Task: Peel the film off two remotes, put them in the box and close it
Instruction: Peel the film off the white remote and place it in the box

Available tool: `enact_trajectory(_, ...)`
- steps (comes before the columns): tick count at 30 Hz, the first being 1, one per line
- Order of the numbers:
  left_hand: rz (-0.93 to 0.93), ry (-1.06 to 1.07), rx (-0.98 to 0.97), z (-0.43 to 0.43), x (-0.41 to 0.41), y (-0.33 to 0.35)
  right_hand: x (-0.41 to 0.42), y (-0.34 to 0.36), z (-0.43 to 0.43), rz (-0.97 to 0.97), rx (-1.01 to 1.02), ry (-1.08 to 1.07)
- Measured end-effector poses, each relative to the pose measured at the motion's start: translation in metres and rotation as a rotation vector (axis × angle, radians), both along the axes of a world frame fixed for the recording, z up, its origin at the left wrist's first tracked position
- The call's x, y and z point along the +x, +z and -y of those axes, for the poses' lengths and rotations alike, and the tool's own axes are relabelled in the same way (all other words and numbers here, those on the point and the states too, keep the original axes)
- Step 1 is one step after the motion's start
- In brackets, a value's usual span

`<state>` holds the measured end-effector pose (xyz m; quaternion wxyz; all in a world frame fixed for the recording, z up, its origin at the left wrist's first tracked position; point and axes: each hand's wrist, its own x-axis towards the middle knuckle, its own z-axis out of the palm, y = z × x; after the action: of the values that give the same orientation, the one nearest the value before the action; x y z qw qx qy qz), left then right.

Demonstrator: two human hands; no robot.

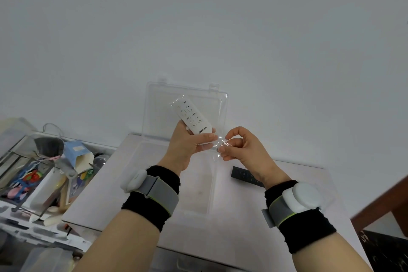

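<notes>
- Left hand [189, 146] — its grip is clenched around the lower end of the white remote [191, 117], held tilted above the bench [287, 216] in front of the box's upright lid.
- Clear box [198, 183] lies open and looks empty; nothing is packed yet.
- Right hand [240, 148] pinches the film [220, 144] at the remote's base — peeling appears barely begun.
- Black remote [245, 176] waits on the bench, partly behind the right wrist.

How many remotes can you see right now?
2. A white remote is held in the left hand above the open box; a black remote lies on the table, partly hidden behind the right wrist.
</notes>
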<state>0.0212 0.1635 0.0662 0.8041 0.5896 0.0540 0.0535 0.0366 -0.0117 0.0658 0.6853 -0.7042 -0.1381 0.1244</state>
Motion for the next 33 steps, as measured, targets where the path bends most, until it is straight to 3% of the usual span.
enact_trajectory(9, -0.011, -0.003, 0.005, 0.001, -0.005, -0.002, 0.004, -0.003, -0.004, 0.018, -0.107, -0.025)
enact_trajectory(13, -0.048, 0.053, -0.090, -0.006, -0.007, -0.005, 0.005, -0.007, -0.009, 0.021, -0.102, -0.047)
enact_trajectory(16, -0.101, 0.179, -0.265, -0.026, -0.008, -0.007, 0.005, -0.013, -0.017, -0.120, 0.051, -0.082)
enact_trajectory(19, -0.157, 0.271, -0.309, -0.045, -0.013, -0.013, 0.004, -0.017, -0.029, -0.237, 0.165, -0.097)
enact_trajectory(27, -0.419, 0.318, -0.416, -0.070, -0.032, -0.046, 0.001, -0.044, -0.075, -0.278, -0.233, -0.155)
enact_trajectory(33, -0.550, 0.379, -0.597, -0.076, -0.036, -0.066, -0.002, -0.056, -0.102, -0.506, -0.106, -0.147)
